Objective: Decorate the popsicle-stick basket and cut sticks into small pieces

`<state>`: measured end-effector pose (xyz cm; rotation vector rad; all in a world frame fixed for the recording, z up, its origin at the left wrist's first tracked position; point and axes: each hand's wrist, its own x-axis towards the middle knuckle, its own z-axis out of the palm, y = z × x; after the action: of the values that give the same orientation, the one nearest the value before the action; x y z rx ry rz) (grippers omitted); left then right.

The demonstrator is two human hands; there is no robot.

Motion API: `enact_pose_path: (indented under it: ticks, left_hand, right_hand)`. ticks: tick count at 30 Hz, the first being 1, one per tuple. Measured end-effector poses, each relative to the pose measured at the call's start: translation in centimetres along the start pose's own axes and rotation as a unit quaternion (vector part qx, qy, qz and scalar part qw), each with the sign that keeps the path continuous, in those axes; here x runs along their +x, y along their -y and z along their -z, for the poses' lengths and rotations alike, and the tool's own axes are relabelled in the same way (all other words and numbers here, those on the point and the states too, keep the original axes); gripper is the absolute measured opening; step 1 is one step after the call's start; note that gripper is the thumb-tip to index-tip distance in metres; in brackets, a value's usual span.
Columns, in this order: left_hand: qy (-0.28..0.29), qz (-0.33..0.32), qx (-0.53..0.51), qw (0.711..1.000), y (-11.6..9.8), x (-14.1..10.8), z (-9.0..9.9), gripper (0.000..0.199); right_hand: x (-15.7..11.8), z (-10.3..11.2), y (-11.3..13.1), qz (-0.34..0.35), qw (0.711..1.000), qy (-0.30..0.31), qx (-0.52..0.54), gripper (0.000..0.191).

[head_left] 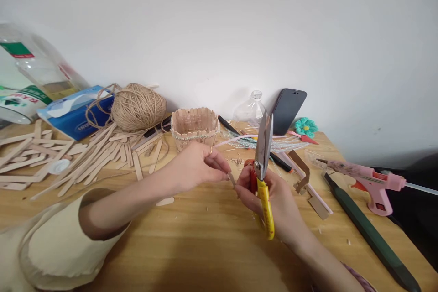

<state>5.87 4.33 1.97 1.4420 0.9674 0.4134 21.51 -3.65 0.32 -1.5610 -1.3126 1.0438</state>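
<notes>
In the middle of the head view, my left hand (196,166) pinches one end of a short, thin piece of craft stick (232,179). The fingertips of my right hand (273,196) meet that piece at its lower end. Held in the same right hand is a pair of scissors (263,146) with one yellow and one red handle, blades pointing up and nearly together. Just behind my left hand stands a small basket (195,123) built of craft sticks, with a beaded band around it. A loose craft stick (165,201) lies below my left wrist.
At left are scattered craft sticks (102,155), a twine ball (138,107), a blue tissue pack (78,116) and a bottle (41,64). Rightward are bead strands (239,139), a phone (289,109), a pink glue gun (372,182) and a dark green tool (369,228).
</notes>
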Motion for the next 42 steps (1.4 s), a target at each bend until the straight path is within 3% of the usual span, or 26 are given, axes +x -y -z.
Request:
enact_pose_path:
  ticks: [17,20,25,31,34,37,42]
  left_hand:
    - [0.008,-0.013,0.022,1.000,0.0,0.1,0.0,0.008]
    - [0.023,-0.025,0.064,0.997,0.6,0.6,0.4,0.012]
    - [0.024,-0.079,0.239,0.967,3.2,1.9,0.9,0.013]
    - [0.013,-0.099,0.279,0.955,4.0,2.2,0.7,0.015]
    - [0.022,-0.073,0.228,0.971,3.2,2.0,0.6,0.014]
    - [0.063,-0.029,0.085,0.994,2.3,1.6,0.4,0.020]
    - [0.033,-0.015,-0.008,0.999,1.6,0.7,0.0,0.017]
  right_hand:
    - [0.0,0.0,0.1,-0.007,1.000,0.016,0.007,0.011]
    - [0.2,0.0,-0.2,-0.007,1.000,0.012,0.012,0.011]
    - [0.1,0.0,-0.5,0.004,1.000,0.008,0.009,0.011]
    - [0.0,0.0,-0.5,0.028,0.998,0.001,-0.054,0.012]
    - [0.1,0.1,-0.9,0.044,0.991,-0.021,-0.127,0.009]
    - [0.1,0.2,-1.4,0.078,0.978,-0.048,-0.186,0.010]
    - [0.0,0.1,-1.5,0.140,0.965,-0.071,-0.211,0.013]
